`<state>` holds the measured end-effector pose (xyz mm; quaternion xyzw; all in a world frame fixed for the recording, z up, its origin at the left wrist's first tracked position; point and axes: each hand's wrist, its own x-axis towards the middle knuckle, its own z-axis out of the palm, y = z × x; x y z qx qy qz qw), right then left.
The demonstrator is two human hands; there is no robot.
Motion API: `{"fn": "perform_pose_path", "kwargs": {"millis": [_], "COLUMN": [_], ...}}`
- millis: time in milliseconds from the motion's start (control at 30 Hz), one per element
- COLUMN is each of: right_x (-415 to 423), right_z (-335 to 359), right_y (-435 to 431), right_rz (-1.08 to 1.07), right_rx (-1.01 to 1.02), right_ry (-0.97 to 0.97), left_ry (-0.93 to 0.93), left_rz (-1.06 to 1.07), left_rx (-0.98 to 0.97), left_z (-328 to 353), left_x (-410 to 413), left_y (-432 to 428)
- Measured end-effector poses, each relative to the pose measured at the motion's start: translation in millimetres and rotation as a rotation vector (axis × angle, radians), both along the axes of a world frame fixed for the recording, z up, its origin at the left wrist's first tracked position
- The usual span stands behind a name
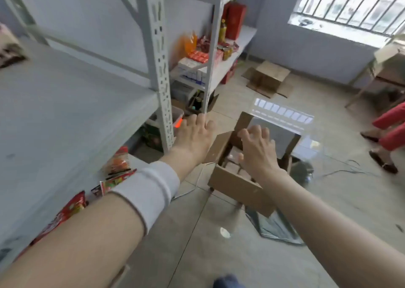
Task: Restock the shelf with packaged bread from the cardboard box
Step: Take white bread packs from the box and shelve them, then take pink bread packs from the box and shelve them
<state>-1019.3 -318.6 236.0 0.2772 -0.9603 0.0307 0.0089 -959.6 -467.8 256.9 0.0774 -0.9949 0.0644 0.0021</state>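
Head view, lower left: red snack packets [73,204] lie at the front edge of the grey shelf [65,103], just beside the left forearm [87,233]. A careless swing there could sweep them to the floor. Further in, at mid-frame, the left grip [192,134] is spread and empty beside the shelf post. Right of it, the right grip [256,149] hangs over the open cardboard box [236,186], fingers loosely bent, pinching nothing. The packaged bread [232,168] sits inside the box; none shows on the shelf. The box looks tilted and perched on something blurred, so pressing down on one side could tip it and spill the packs. At the far right edge, a person's legs [390,132] stand well apart from the box.
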Motion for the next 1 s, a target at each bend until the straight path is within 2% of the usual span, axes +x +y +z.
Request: {"fn": "perform_pose_path", "kwargs": {"millis": [167,300,500,667,867,933,1000], "right_x": [-45.2,-85.8,-155.3,-212.0,-298.4,-324.4,-338.5], "right_z": [-67.5,-105.7,-176.7,-258.5,-420.4,-476.6,-521.7], "right_y": [141.1,196.7,193.9,175.0,161.3,160.3,158.0], "right_rz": [-0.271,-0.362,-0.407,-0.561,-0.893,-1.007,-1.051], "right_rx": [0.121,0.144,0.196,0.178,0.034,-0.001,-0.031], "right_ry": [-0.164,-0.259,-0.432,-0.642,-0.821,-0.812,-0.768], "left_ry": [-0.2,-0.314,-0.446,-0.583,-0.65,-0.62,-0.571], "left_rz": [-0.117,-0.151,-0.158,-0.163,-0.136,-0.084,0.035], "left_rx": [0.066,0.089,0.192,0.3,0.313,0.322,0.413], "left_z": [-76.3,-123.3,-192.0,-277.6,-436.2,-492.1,-536.7], "left_x": [-81.9,-130.3,-212.1,-285.4,-370.6,-395.5,-413.7], "left_y": [114.5,155.4,166.2,161.8,158.3,159.3,162.4]}}
